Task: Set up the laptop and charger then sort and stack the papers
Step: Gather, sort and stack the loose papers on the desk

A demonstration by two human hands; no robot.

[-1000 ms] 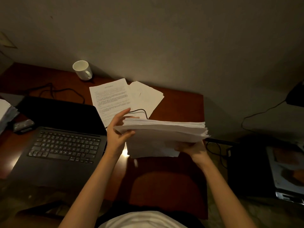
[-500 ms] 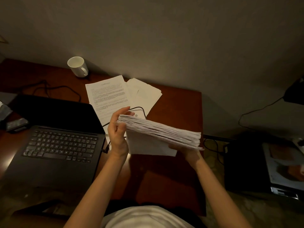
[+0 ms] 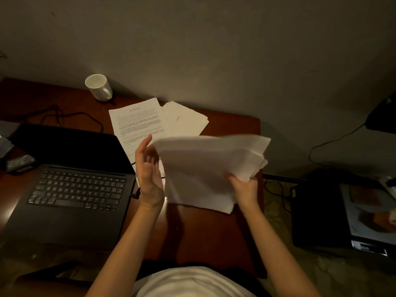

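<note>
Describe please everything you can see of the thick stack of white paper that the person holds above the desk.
The thick stack of white paper sheets is held in the air over the reddish-brown wooden desk, tilted with its broad face toward the camera. Its sheets fan unevenly at the right edge. The right hand grips its lower right corner; the open left hand is at its left edge. The face looks blank, slightly blurred.

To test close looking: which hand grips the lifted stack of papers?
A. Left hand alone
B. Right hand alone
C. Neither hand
B: the right hand clamps the stack of papers at its right edge, while the left hand is open beside it.
</note>
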